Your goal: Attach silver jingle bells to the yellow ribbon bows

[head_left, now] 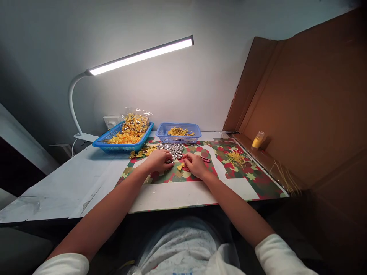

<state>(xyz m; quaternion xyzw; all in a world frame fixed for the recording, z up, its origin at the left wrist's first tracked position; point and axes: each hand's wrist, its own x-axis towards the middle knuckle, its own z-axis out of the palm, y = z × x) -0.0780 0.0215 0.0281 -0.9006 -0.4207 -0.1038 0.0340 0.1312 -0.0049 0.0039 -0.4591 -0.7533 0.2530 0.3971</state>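
Observation:
My left hand (159,160) is curled low over the camouflage-patterned sheet, its fingertips drawn together; small dark and silvery bits show under them, too small to make out. Facing it, my right hand (195,165) pinches at a yellow ribbon bow (180,167) by its thumb and fingertips. Just beyond both hands lies a heap of small silver bells (173,149). Yellow bows with thin stems (145,151) are spread behind my left hand. A pink clip-like tool (205,159) lies beside my right hand, partly covered by it.
A blue basket (114,147) heaped with yellow bows and a plastic bag stands back left. Behind the bells is a periwinkle basket (163,134) with yellow pieces. Yellow cords (236,158) lie right, near a yellow bottle (258,140) and cardboard wall (309,95). A lamp (143,55) hangs above.

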